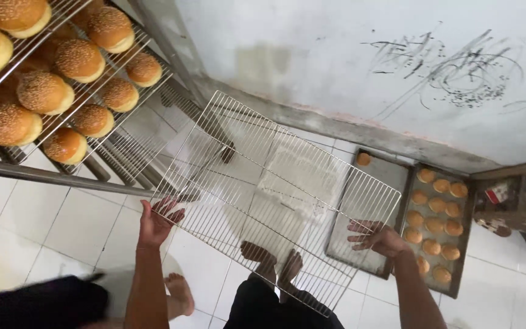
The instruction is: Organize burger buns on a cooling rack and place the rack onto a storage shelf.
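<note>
I hold an empty wire cooling rack (275,189) flat in front of me, above the tiled floor. My left hand (156,220) grips its left edge and my right hand (377,237) grips its right edge. My bare feet (272,263) show through the wires below it. To the upper left stands a metal trolley rack (50,176) whose wire shelves carry several sesame buns (79,60).
On the floor to the right lie two dark baking trays: one (372,207) nearly bare with a single bun, the other (465,244) filled with several small buns. A scribbled white wall (366,55) runs behind. Another person's bare foot (179,293) is at lower left.
</note>
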